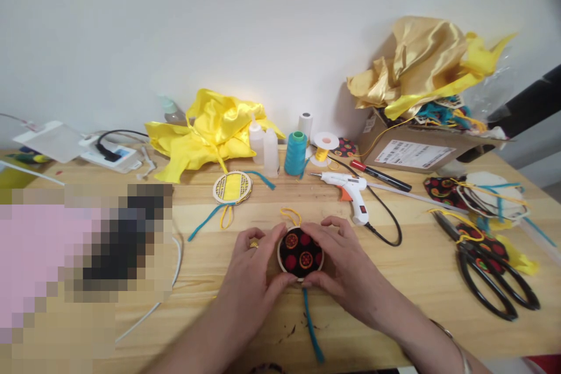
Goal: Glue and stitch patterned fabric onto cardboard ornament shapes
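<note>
Between my hands, on the wooden table, is a round fabric-covered disc [301, 252] with a pale rim, black cloth and red and orange patterns. A yellow cord loop [291, 216] sticks out at its top and a teal tassel strip [312, 327] trails from its bottom. My left hand [258, 263] grips the left edge, thumb at the lower rim. My right hand [339, 257] grips the right edge, fingers over the top and thumb below. Behind lies a similar round wooden lattice piece [232, 187] with yellow fabric and teal strips.
A white glue gun [348, 190] lies behind my right hand, near a red-black marker [380, 176]. Black-handled scissors [486, 269] rest at right. Further back are a teal thread spool [295, 153], white bottles [270, 153], yellow satin [214, 128] and a cardboard box [407, 146]. The left is pixelated.
</note>
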A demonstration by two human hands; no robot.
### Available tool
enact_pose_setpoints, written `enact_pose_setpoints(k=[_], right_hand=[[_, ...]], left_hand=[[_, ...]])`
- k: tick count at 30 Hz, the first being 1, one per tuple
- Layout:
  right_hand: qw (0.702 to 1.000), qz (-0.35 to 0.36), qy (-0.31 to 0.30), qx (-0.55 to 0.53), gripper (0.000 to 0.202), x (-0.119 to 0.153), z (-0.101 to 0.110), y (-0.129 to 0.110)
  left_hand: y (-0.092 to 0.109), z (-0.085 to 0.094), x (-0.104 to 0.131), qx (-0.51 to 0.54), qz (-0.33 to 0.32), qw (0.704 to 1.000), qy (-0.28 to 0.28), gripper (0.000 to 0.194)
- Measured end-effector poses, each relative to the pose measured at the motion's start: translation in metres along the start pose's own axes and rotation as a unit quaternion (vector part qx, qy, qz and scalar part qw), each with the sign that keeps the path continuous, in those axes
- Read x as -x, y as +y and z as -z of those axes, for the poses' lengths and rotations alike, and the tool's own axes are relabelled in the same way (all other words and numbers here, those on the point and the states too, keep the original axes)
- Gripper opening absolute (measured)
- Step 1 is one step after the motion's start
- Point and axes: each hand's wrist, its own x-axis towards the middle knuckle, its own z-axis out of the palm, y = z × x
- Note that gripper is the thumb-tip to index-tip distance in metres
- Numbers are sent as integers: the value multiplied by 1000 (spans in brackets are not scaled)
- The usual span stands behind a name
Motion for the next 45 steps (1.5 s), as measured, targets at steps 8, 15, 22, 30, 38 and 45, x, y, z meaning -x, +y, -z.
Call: enact_pose_setpoints(k=[8,15,22,30,38,45], right_hand=[[1000,0,5,2,63,-3,-1,0],[1000,-4,4,1,63,-2,-3,1],[1000,-11,3,-2,63,0,-2,0],[1000,-24,15,9,73,16,5,9],[995,-51,45,79,64,26,0,8],[991,-17,46,124,53,11,0,2]], left_hand=[[-3,-1,-1,-20,-6,1000,-5,57],[-4,-2,-1,-26,-12,1000,-6,55],[-4,-2,1,-21,-25,999,-2,54],[-3,3,2,-29,-9,1000,-5,63],[-5,-4,2,-71,-14,997,16,63],[8,-1,-9,-117,-16,993,-6,56]])
